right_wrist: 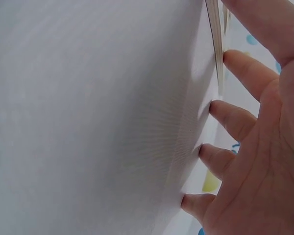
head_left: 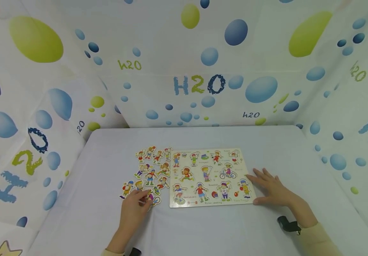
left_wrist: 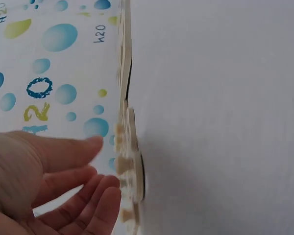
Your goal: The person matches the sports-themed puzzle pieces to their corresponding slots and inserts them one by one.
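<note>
In the head view a cream puzzle board (head_left: 197, 175) printed with sports figures lies flat on the table. Loose puzzle pieces (head_left: 150, 177) shaped like children crowd along its left side. My left hand (head_left: 133, 204) reaches over the nearest of them, fingertips right at a cyclist piece (head_left: 155, 200), partly hidden by the hand. From the left wrist, thumb and fingers (left_wrist: 71, 152) stand apart beside the pieces' wooden knobs (left_wrist: 122, 165), nothing between them. My right hand (head_left: 271, 188) spreads its fingers along the board's right edge, thumb near the lower corner; fingertips (right_wrist: 231, 58) press down there.
A white cloth (head_left: 107, 227) covers the table. Behind it and at both sides hang white curtains (head_left: 158, 39) with blue and green drops. A black wrist device (head_left: 288, 224) shows by the right sleeve (head_left: 318, 240).
</note>
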A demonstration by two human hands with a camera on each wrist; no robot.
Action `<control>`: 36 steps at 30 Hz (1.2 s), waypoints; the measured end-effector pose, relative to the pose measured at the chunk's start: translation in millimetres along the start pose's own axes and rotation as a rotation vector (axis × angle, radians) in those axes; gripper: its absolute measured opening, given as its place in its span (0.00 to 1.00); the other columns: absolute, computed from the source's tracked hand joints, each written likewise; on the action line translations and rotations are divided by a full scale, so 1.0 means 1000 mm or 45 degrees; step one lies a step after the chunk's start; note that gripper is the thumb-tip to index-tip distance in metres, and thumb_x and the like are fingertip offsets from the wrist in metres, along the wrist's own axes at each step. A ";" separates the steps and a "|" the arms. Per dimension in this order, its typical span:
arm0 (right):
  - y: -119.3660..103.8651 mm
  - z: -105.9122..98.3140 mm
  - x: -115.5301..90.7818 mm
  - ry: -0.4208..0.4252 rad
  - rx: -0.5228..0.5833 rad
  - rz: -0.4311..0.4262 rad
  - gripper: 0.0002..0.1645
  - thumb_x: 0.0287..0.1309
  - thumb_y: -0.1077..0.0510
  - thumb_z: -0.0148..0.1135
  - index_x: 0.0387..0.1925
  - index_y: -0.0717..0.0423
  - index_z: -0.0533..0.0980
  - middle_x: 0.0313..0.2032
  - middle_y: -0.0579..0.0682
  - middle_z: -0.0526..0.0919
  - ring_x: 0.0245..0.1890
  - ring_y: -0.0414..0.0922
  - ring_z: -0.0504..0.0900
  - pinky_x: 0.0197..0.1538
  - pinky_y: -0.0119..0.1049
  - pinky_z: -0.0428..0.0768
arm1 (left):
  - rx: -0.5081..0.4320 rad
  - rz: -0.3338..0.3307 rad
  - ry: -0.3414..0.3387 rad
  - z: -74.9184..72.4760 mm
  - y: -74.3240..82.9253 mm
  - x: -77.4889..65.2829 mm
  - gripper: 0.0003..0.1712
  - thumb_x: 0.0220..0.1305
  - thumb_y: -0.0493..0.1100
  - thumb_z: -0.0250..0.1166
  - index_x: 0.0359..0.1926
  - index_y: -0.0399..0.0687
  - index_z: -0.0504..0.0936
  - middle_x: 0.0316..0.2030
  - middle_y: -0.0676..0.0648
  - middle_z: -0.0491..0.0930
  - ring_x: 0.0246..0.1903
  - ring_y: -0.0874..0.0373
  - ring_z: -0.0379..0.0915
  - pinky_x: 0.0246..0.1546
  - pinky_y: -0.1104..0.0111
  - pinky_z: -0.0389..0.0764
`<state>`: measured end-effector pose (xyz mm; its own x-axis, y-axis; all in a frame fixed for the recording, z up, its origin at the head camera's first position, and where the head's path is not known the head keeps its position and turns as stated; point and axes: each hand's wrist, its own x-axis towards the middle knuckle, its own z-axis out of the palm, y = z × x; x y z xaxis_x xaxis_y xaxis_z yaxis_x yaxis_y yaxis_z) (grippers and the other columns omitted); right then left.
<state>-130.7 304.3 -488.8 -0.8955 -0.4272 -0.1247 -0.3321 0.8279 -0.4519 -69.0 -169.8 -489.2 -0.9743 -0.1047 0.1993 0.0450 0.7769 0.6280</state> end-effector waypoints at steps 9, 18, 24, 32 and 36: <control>0.004 0.001 0.000 0.002 0.006 -0.014 0.55 0.41 0.33 0.73 0.70 0.47 0.65 0.72 0.67 0.55 0.70 0.77 0.44 0.58 0.81 0.43 | -0.134 -0.158 -0.013 0.009 -0.015 0.002 0.19 0.44 0.30 0.77 0.41 0.34 0.87 0.28 0.47 0.79 0.27 0.62 0.75 0.27 0.77 0.77; 0.006 0.001 0.002 0.004 -0.022 -0.001 0.56 0.40 0.32 0.72 0.71 0.45 0.64 0.73 0.66 0.55 0.71 0.76 0.44 0.59 0.81 0.43 | -0.139 -0.115 0.000 0.007 -0.014 0.002 0.14 0.44 0.30 0.77 0.36 0.34 0.88 0.29 0.45 0.81 0.26 0.63 0.75 0.26 0.77 0.76; 0.007 0.003 0.001 0.002 -0.012 0.011 0.56 0.40 0.31 0.72 0.71 0.45 0.64 0.73 0.66 0.54 0.71 0.75 0.43 0.60 0.80 0.42 | -0.084 -0.074 -0.006 0.007 -0.011 0.002 0.09 0.46 0.32 0.76 0.32 0.37 0.90 0.30 0.44 0.84 0.31 0.55 0.78 0.28 0.73 0.76; 0.009 0.005 0.001 0.015 0.009 -0.002 0.56 0.41 0.32 0.72 0.71 0.47 0.64 0.73 0.66 0.54 0.71 0.75 0.43 0.60 0.81 0.41 | -0.043 -0.051 0.019 0.009 -0.011 0.002 0.07 0.45 0.32 0.77 0.30 0.38 0.90 0.26 0.46 0.85 0.31 0.52 0.80 0.32 0.67 0.78; 0.008 0.007 0.001 0.015 0.017 -0.002 0.56 0.41 0.33 0.73 0.70 0.47 0.64 0.73 0.67 0.54 0.71 0.75 0.43 0.59 0.81 0.41 | -0.044 -0.036 0.022 0.008 -0.011 0.001 0.07 0.45 0.32 0.77 0.30 0.38 0.90 0.25 0.46 0.85 0.30 0.53 0.80 0.32 0.65 0.79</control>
<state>-132.2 308.5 -498.7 -0.8984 -0.4241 -0.1136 -0.3296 0.8224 -0.4637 -72.6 -173.6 -501.2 -0.9714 -0.1370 0.1940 0.0255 0.7518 0.6589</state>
